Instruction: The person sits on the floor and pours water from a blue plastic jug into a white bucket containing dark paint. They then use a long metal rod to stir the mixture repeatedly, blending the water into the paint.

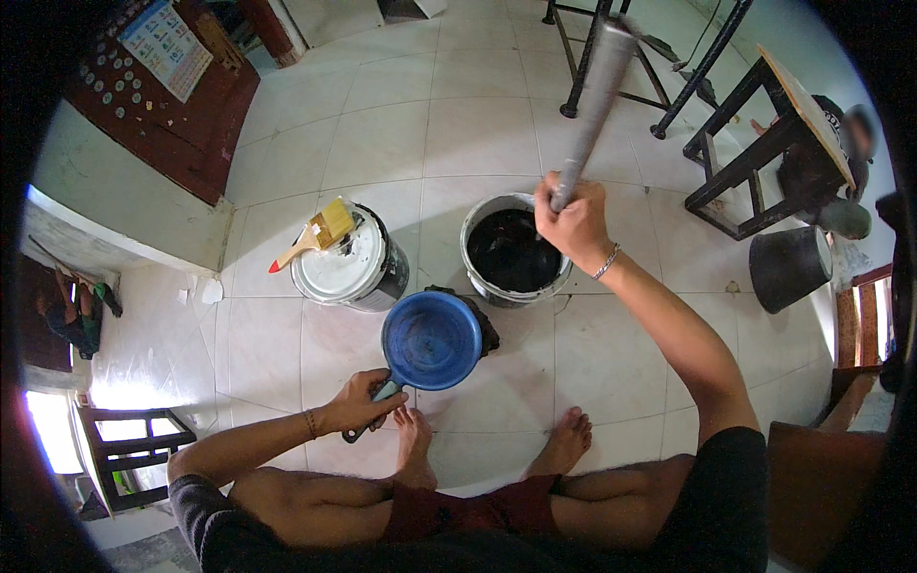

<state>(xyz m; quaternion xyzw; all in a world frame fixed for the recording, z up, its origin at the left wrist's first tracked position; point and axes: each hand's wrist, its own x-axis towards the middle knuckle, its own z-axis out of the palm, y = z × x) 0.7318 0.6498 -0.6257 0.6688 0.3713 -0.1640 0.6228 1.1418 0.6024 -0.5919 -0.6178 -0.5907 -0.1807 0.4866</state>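
The left hand (358,401) grips a blue dipper (432,341) by its handle and, beyond, over the right rim of an open bucket (501,298) on the tiled floor (611,363), the right hand (578,222) clenches a grey rod (597,105), seemingly work at the bucket, calling next for steady control.

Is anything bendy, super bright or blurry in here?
Head view: floor tiles look bent near the rim; head view: the bright opening at left glares white; head view: the grey pole in the right hand looks slightly blurred toward its top.
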